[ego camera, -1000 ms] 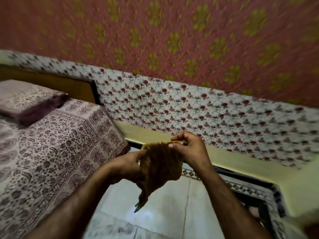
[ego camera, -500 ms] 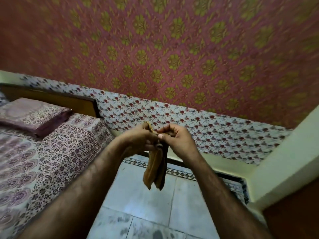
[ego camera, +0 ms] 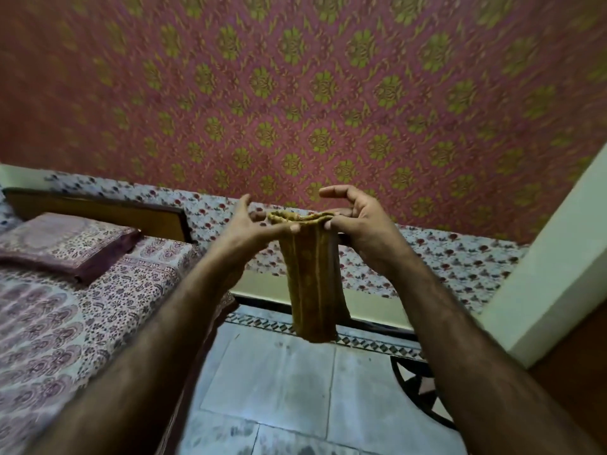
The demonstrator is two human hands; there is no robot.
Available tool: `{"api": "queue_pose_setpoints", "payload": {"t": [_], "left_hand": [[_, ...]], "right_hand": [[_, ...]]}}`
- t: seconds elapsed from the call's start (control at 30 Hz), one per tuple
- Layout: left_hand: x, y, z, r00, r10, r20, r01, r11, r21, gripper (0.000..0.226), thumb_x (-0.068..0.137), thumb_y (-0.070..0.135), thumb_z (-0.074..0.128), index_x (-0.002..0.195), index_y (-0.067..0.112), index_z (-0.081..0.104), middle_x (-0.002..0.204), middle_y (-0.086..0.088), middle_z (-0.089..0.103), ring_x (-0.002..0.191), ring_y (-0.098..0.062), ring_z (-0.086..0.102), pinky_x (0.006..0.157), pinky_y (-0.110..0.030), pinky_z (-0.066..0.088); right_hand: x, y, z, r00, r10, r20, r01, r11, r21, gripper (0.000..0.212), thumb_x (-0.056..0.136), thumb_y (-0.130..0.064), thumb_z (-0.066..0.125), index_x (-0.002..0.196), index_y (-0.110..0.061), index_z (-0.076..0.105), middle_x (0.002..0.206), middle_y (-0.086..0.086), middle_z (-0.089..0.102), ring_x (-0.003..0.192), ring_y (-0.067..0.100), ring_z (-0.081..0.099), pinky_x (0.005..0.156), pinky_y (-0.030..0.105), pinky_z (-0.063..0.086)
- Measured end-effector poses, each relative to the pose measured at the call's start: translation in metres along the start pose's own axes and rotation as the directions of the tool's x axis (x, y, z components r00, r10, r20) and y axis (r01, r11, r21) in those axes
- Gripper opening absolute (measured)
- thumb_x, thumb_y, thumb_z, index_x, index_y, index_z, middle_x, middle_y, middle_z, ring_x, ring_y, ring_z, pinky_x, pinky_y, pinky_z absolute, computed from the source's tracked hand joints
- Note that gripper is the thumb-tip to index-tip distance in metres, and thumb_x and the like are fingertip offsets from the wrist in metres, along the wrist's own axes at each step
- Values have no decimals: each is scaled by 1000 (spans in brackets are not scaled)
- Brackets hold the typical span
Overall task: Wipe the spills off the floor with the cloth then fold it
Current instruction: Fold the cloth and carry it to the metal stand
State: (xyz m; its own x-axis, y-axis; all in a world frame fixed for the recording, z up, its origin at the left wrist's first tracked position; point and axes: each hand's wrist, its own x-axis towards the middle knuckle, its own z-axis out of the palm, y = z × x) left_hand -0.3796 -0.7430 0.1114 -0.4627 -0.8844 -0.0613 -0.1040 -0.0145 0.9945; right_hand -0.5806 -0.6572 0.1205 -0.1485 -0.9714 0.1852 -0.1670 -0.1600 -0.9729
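My left hand (ego camera: 244, 226) and right hand (ego camera: 359, 221), together a moment ago, now pinch opposite top corners of the cloth (ego camera: 312, 277), which hangs doubled above the floor (ego camera: 279, 382), so folding looks underway.

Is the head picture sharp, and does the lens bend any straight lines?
Head view: the cloth, with the left hand and right hand pinching it, is fairly sharp; the wallpaper smears toward the corners; light is dim; the pale pillar leans, from the wide lens.
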Motion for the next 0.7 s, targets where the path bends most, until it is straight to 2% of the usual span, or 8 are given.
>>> {"api": "queue_pose_setpoints", "payload": {"t": [0.07,0.13,0.2,0.27,0.37,0.43,0.57,0.7], "left_hand": [[-9,-23,-1,995,-13,100,17,999,-39,126,49,41,96,153,27,25,150,-9,45,134,-27,46,116,-54,30],[-15,-40,7,967,-73,243,108,985,-136,95,53,41,93,137,22,51,136,-3,62,128,-25,54,115,-55,29],[-16,-45,16,952,-66,299,155,946,-286,55,68,34,87,117,17,69,122,-8,70,116,-29,64,108,-55,41],[-16,-40,21,956,-49,288,170,895,-413,36,80,26,77,113,14,71,117,-13,71,103,-30,68,92,-48,54],[-16,-42,23,963,-130,234,216,895,-391,45,84,33,71,124,12,66,122,-13,70,107,-31,67,87,-46,56],[-18,-51,25,959,-204,198,265,891,-369,39,90,31,67,122,9,67,119,-14,71,110,-32,66,96,-49,53],[-23,-60,26,948,-239,209,307,858,-413,27,91,9,65,117,6,65,106,-14,72,82,-24,73,66,-36,60],[-24,-61,27,957,-222,186,278,884,-376,66,75,-20,68,127,13,46,118,-19,66,98,-33,70,66,-42,59]], "right_hand": [[-1,-21,2,999,-39,1,38,993,111,45,89,10,55,124,-19,60,92,21,61,87,31,59,77,49,52],[4,-45,-3,995,-82,-57,94,966,241,40,92,11,56,124,-14,56,96,17,68,84,28,63,71,41,53],[6,-55,-15,995,-62,-81,87,925,369,39,94,-10,67,130,-14,52,110,14,72,94,28,69,72,39,58],[-8,-29,-18,997,72,2,-68,938,339,57,91,-36,69,137,-8,50,119,14,69,106,33,67,78,42,60],[-46,34,7,954,262,146,-299,866,400,56,84,-17,73,135,-1,53,125,21,68,112,38,68,87,47,60],[-53,55,16,950,308,42,-296,853,430,54,79,2,75,129,-1,56,118,20,71,103,34,71,81,44,61],[-49,57,11,926,330,-182,-247,896,369,49,78,13,73,123,-1,59,105,18,73,93,32,73,82,46,62],[-57,53,4,918,320,-235,-248,924,291,69,74,23,71,123,-23,55,101,19,74,91,32,74,79,53,62]]}}
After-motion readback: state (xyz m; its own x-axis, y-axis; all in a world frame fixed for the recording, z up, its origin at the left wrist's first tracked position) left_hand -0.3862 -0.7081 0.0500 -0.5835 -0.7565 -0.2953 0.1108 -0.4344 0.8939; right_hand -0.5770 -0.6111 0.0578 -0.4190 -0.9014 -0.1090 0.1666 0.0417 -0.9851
